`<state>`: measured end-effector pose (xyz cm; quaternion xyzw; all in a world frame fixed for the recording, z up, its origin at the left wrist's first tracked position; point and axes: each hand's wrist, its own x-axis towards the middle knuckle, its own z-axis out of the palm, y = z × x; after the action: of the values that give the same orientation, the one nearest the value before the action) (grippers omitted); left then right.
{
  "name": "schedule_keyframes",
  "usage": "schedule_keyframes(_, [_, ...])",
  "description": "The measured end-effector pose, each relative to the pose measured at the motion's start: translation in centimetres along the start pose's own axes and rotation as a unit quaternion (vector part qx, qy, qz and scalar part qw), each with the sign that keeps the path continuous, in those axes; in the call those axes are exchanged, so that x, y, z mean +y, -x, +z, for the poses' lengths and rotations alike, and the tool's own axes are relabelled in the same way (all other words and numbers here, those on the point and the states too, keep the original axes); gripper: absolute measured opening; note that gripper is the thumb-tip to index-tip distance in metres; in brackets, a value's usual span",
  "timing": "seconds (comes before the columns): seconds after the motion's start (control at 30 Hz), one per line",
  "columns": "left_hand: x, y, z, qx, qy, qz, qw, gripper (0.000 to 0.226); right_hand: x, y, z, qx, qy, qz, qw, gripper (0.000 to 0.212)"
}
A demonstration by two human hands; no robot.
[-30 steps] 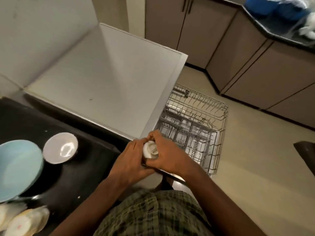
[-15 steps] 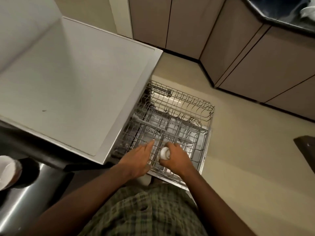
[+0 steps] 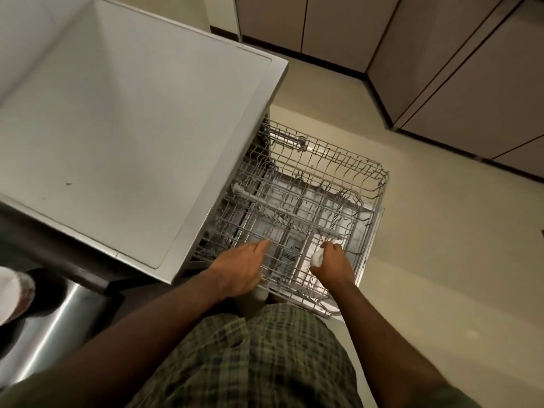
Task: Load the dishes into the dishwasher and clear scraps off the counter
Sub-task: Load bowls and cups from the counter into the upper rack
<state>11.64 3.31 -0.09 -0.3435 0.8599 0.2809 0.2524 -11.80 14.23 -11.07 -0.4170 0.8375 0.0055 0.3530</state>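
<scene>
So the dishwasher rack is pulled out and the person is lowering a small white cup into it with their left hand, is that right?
Not quite. The head view shows the right hand gripping the small white cup over the pulled-out rack. The left hand holds nothing, its fingers stretched out over the rack's near side.

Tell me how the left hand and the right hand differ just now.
The left hand lies open with fingers straight and holds nothing; the right hand grips a small white cup. The left hand is nearer the white counter, the right farther out. Both are over the wire rack.
</scene>
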Motion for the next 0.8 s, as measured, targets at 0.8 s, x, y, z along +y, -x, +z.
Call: schedule_keyframes(0.8, [-1.7, 3.0, 2.7, -0.020, 0.032, -0.073, 0.997, 0.086, -0.5, -5.5, 5.6, -0.102, 0.086, 0.012, 0.991, 0.072])
